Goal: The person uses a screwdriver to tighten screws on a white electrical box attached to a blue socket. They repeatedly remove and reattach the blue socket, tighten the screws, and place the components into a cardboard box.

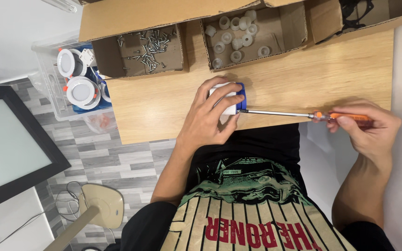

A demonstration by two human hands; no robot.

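My left hand [209, 118] grips a small white box with a blue end piece [231, 97] at the near edge of the wooden table [312, 79]. My right hand [366, 128] holds an orange-handled screwdriver [298, 114] lying level. Its metal shaft runs left, and the tip meets the blue end of the box.
Open cardboard boxes stand at the table's far side: one with several screws [150, 46], one with white plastic caps [236, 35], one with black parts [357, 9]. A clear bin of round white lamps [77, 76] sits left of the table. A black-framed panel [5, 144] lies on the floor.
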